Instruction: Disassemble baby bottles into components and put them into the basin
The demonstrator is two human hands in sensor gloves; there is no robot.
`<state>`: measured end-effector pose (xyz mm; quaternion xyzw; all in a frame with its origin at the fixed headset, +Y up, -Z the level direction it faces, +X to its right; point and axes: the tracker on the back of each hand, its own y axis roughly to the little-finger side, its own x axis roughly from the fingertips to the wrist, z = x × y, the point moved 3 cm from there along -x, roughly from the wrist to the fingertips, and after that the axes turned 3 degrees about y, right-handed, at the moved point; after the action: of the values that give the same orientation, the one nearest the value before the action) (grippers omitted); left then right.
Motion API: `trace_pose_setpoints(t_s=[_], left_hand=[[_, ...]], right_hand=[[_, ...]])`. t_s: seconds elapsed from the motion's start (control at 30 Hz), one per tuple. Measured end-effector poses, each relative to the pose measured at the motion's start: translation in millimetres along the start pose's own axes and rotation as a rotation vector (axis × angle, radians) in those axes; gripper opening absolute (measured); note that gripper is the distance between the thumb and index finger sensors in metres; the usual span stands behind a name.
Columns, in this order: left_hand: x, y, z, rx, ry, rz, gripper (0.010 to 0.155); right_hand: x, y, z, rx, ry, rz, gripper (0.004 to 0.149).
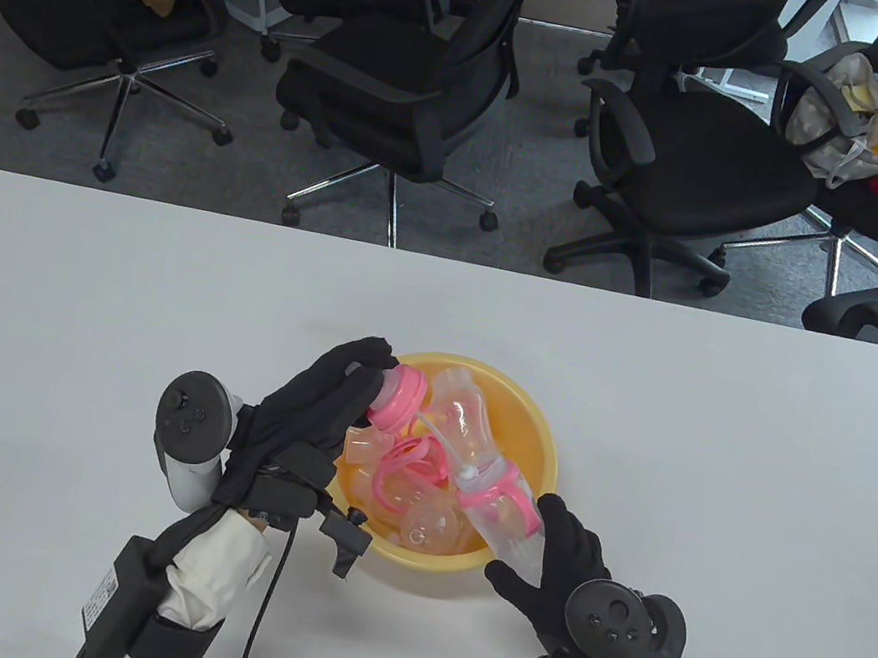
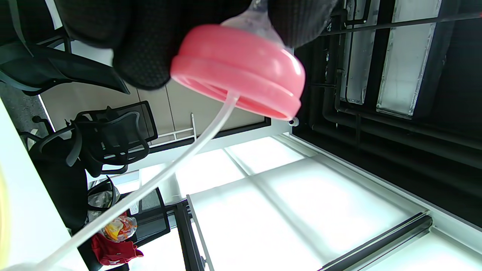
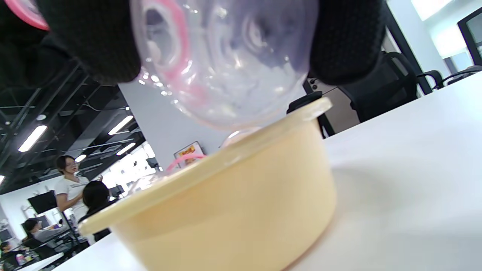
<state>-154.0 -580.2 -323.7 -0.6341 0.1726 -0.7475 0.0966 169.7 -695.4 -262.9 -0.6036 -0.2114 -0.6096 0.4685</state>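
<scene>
Yellow basin (image 1: 538,440) sat on the white table (image 1: 724,447), near the 6 o'clock edge and roughly centred left to right. Broad bare tabletop lay at 9, 12 and 3 o'clock of it; only a narrow strip separated it from the near edge.

Left hand (image 1: 313,417) was over the basin's 9 o'clock rim, fingers curled round a pink screw collar (image 1: 400,397) with its clear teat. In the left wrist view the collar (image 2: 241,81) was pinched between gloved fingers (image 2: 147,49), and a clear straw tube (image 2: 165,171) ran down from its underside. In the table view the straw (image 1: 443,442) reached toward 4 o'clock, to the mouth of the bottle.

Right hand (image 1: 563,563) was at the basin's 4 o'clock rim, gripping a clear bottle body (image 1: 509,532) with pink handles, tilted, base toward the person. The right wrist view showed the bottle base (image 3: 226,60) just above the basin rim (image 3: 211,158), a finger on either side.

Inside the basin lay another clear bottle (image 1: 461,418), a pink handle ring (image 1: 414,469) and further clear parts, crowding its 6 to 9 o'clock side.

Office chairs (image 1: 414,87) stood beyond the table's far edge, well apart from the work.
</scene>
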Motion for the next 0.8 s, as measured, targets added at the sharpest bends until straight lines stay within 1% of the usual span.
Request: trace_pose_setpoints(t_s=[0.13, 0.3, 0.5, 0.67, 0.8], left_hand=[[-2, 2, 0, -0.011, 0.008, -0.015, 0.051], [-2, 9, 1, -0.041, 0.018, -0.018, 0.051], [2, 21, 2, -0.065, 0.039, -0.038, 0.051], [3, 36, 8, -0.105, 0.082, -0.063, 0.052], [1, 51, 17, -0.14, 0.118, -0.09, 0.052]], right_hand=[[0, 5, 3, 0.038, 0.013, -0.039, 0.09], [1, 14, 5, 0.0, 0.024, -0.078, 0.09], [1, 17, 5, -0.02, 0.026, -0.089, 0.09], [1, 16, 5, -0.015, 0.022, -0.086, 0.09], [1, 16, 5, -0.012, 0.016, -0.089, 0.09]])
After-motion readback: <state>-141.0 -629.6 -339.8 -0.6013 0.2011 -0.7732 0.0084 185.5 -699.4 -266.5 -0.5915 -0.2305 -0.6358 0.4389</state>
